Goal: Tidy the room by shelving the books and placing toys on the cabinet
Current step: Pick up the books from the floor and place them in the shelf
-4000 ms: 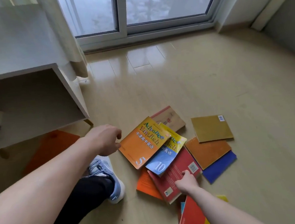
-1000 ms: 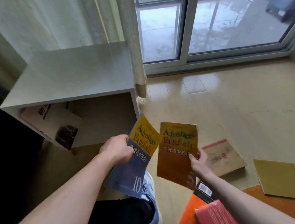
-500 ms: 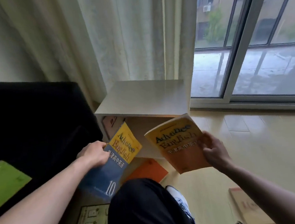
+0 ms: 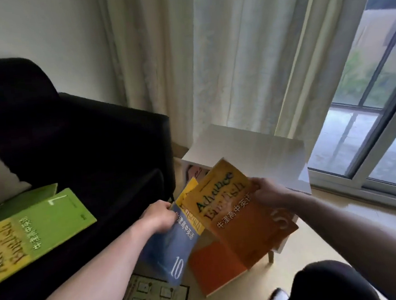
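The left hand pinches the blue book by its left edge while the right hand grips the orange book overlapping it, before the cabinet.

Two books are held up in front of a low cabinet: book no. 10 at left, book no. 5 at right, overlapping it. A sofa is placed left of the cabinet, w/ another book laid on it. A curtain is hung behind (window at right).
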`<state>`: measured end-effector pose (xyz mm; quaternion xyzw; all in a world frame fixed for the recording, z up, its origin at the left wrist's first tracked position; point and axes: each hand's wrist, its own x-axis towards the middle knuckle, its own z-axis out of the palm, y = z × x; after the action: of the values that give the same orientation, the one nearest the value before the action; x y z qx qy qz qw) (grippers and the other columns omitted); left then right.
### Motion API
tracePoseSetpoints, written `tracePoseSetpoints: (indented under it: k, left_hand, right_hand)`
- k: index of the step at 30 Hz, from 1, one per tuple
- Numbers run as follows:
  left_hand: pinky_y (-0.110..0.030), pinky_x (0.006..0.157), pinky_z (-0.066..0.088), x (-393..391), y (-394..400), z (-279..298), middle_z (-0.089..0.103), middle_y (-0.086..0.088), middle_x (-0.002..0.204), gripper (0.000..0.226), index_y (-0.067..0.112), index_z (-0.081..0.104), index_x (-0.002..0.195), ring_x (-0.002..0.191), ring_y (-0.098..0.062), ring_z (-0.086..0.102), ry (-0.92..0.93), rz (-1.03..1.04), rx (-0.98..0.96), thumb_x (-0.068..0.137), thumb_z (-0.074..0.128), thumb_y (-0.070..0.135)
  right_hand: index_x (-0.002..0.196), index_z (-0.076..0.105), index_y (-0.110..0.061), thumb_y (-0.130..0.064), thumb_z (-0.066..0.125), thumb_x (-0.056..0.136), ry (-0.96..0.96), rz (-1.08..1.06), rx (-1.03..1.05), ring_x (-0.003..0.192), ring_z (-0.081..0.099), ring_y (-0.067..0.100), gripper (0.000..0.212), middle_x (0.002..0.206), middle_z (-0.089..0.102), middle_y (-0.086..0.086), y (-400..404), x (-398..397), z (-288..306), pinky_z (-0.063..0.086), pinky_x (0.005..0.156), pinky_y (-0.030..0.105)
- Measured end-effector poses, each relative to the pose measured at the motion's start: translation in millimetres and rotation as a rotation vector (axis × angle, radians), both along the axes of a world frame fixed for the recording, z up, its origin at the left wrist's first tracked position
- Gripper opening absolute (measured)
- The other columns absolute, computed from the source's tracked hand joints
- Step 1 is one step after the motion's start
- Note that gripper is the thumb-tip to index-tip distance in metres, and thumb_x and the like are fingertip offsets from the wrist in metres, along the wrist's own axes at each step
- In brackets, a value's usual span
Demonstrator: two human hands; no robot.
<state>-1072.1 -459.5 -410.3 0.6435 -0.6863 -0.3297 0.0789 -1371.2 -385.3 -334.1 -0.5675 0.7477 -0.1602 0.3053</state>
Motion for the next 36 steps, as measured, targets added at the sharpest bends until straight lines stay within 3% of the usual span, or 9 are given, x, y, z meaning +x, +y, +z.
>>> tracePoseSetpoints:
  k: [4, 8, 14, 19, 25, 32, 36]
  left_hand:
    - [-0.031, 0.069, 0.048, 4.0, -9.9, 2.0, 0.074, -0.001, 0.099, 0.020, 0.022, 0.075, 0.091, 0.093, -0.020, 0.068, 0.105, -0.017, 0.041, 0.097, 0.065, 0.038]
    - [-0.042, 0.095, 0.058, -2.4, -16.5, 3.3, 0.076, 0.000, 0.108, 0.018, 0.025, 0.077, 0.104, 0.102, -0.020, 0.071, 0.226, -0.044, 0.123, 0.097, 0.068, 0.039]
    - [-0.045, 0.102, 0.057, -27.4, -20.4, 2.4, 0.076, -0.008, 0.115, 0.027, 0.011, 0.072, 0.119, 0.108, -0.024, 0.072, 0.394, -0.030, 0.256, 0.102, 0.065, 0.031]
    - [-0.049, 0.103, 0.054, -43.2, -22.1, 1.6, 0.070, -0.018, 0.120, 0.037, -0.002, 0.066, 0.120, 0.112, -0.032, 0.069, 0.343, -0.028, 0.227, 0.108, 0.051, 0.029]
    - [-0.039, 0.094, 0.057, -31.9, -21.1, -6.2, 0.077, -0.008, 0.107, 0.053, 0.012, 0.070, 0.117, 0.098, -0.023, 0.075, 0.387, 0.070, 0.256, 0.107, 0.043, 0.056]
    - [-0.033, 0.097, 0.058, -33.1, -8.0, -5.2, 0.080, 0.006, 0.103, 0.064, 0.018, 0.074, 0.112, 0.097, -0.014, 0.076, 0.462, 0.001, 0.232, 0.089, 0.055, 0.075]
    - [-0.037, 0.094, 0.062, -36.7, -6.3, -4.4, 0.079, 0.006, 0.106, 0.042, 0.020, 0.069, 0.119, 0.094, -0.011, 0.078, 0.423, -0.075, 0.209, 0.097, 0.066, 0.055]
  right_hand:
    - [0.113, 0.065, -0.023, -0.013, 0.052, 0.100, -0.134, -0.096, 0.116, 0.090, 0.075, 0.018, 0.021, 0.104, 0.074, 0.001, -5.9, 12.5, -29.3, 0.063, 0.078, 0.035]
    - [0.113, 0.069, -0.016, -0.009, 0.054, 0.102, -0.328, -0.182, 0.211, 0.088, 0.077, 0.023, 0.020, 0.102, 0.077, 0.007, -5.7, 5.2, -59.4, 0.063, 0.074, 0.038]
    - [0.109, 0.069, 0.002, -0.009, 0.058, 0.098, -0.467, -0.404, 0.266, 0.093, 0.075, 0.039, 0.019, 0.099, 0.076, 0.022, -9.3, -24.6, -87.1, 0.061, 0.085, 0.052]
    - [0.113, 0.066, 0.000, -0.012, 0.048, 0.101, -0.472, -0.432, 0.375, 0.096, 0.075, 0.036, 0.025, 0.102, 0.075, 0.022, -11.7, -23.1, -102.0, 0.059, 0.090, 0.050]
    - [0.113, 0.060, -0.002, -0.008, 0.041, 0.105, -0.546, -0.432, 0.391, 0.106, 0.070, 0.036, 0.023, 0.111, 0.071, 0.023, -14.7, -3.3, -99.2, 0.057, 0.088, 0.043]
    - [0.124, 0.057, -0.009, -0.020, 0.042, 0.106, -0.578, -0.320, 0.469, 0.107, 0.072, 0.031, 0.026, 0.113, 0.073, 0.018, -14.7, 16.8, -99.8, 0.054, 0.100, 0.044]
    - [0.125, 0.057, -0.012, -0.021, 0.050, 0.105, -0.655, -0.258, 0.484, 0.108, 0.071, 0.029, 0.023, 0.114, 0.073, 0.014, -13.0, 19.5, -93.4, 0.057, 0.095, 0.044]
